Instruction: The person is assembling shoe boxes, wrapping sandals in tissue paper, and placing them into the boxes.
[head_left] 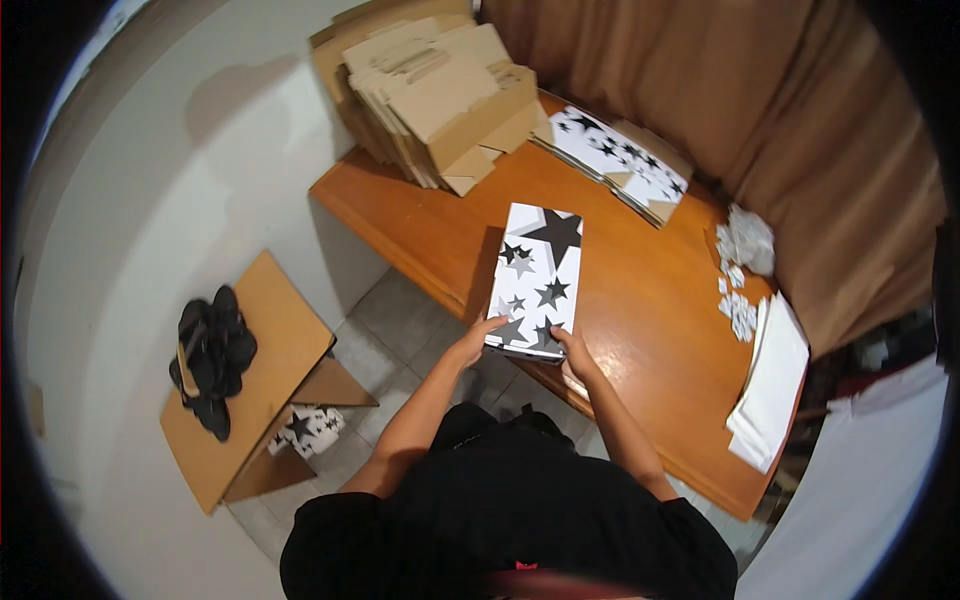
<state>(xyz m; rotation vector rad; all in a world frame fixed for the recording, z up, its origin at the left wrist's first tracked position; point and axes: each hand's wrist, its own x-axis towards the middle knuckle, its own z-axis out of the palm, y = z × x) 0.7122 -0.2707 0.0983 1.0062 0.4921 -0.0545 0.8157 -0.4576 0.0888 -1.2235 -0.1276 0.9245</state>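
One view only, from a fisheye camera worn on the person's head, looking steeply down over the chest and both forearms, which enter from the lower edge. It faces forward and down: the left hand [478, 338] and right hand [574, 350] sit just below the picture's middle, fairly near the lens. Beyond the hands the wooden table [640, 330] runs away towards a brown curtain [800, 120]; to the left of the left hand the tiled floor [400, 320] shows far below. Straight edges bend near the dark round rim
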